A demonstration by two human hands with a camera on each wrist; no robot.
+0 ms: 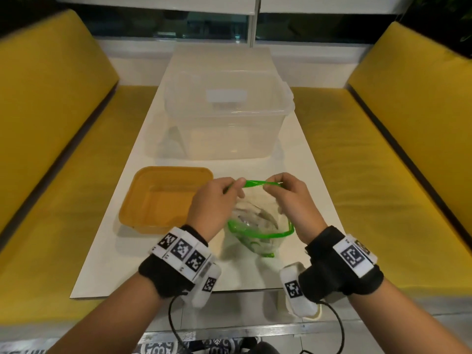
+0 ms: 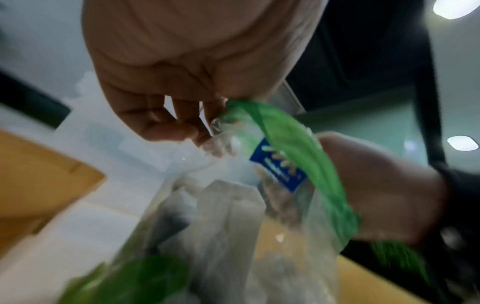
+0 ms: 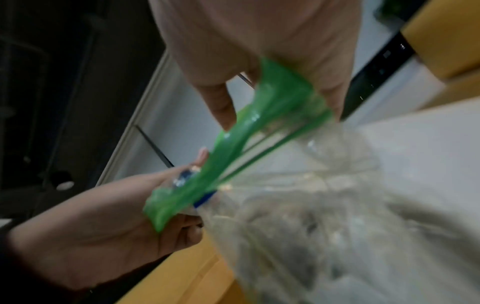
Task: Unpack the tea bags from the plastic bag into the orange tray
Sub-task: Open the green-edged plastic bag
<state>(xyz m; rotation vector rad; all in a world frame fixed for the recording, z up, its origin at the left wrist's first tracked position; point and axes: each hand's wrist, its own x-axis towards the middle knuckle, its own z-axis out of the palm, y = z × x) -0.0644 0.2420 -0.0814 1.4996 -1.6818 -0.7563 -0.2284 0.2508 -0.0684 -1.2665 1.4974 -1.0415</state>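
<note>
Clear plastic bag with green zip strip (image 1: 258,226) held above the white counter (image 1: 143,154), just right of the shallow orange plastic tray (image 1: 132,200). Pale paper tea bags (image 1: 251,215) inside the bag; count unclear through the crumpled film. Tray shows only its own floor.

Left hand (image 1: 214,198) grip pinched on the green strip; right hand (image 1: 288,198) grip pinched on the same strip, close beside it. Blue label (image 2: 279,164) under the strip, text blurred.

Large clear plastic tub (image 1: 224,113) stands behind the tray; contents hard to make out. Both wrist views are smeared.

Yellow cushioned benches (image 1: 51,123) flank the counter; window beyond.
</note>
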